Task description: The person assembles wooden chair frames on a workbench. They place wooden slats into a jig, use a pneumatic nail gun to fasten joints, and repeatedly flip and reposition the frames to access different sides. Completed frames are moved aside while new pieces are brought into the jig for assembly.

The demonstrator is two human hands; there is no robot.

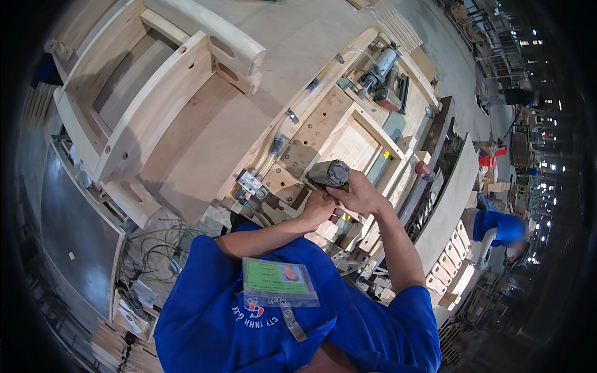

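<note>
My right hand (362,194) is wrapped round a blocky, worn hand tool (328,174) with a rounded grey end, likely a nail gun, held over the workbench. Close beside it, below the tool, my left hand (319,208) is closed; what its fingers hold is hidden. Just beyond both hands, a pale wooden frame (367,124) lies on the bench jig (323,121), a board dotted with holes. To the left of my hands sits a metal air-cylinder clamp (251,184) with hoses.
Another air tool (385,74) lies at the bench's far end. A large assembled wooden frame (168,87) stands at left, beside a dark-topped table (78,214). Hoses (165,245) tangle on the floor. A long board (444,193) stands at right; a co-worker in blue (500,229) bends beyond it.
</note>
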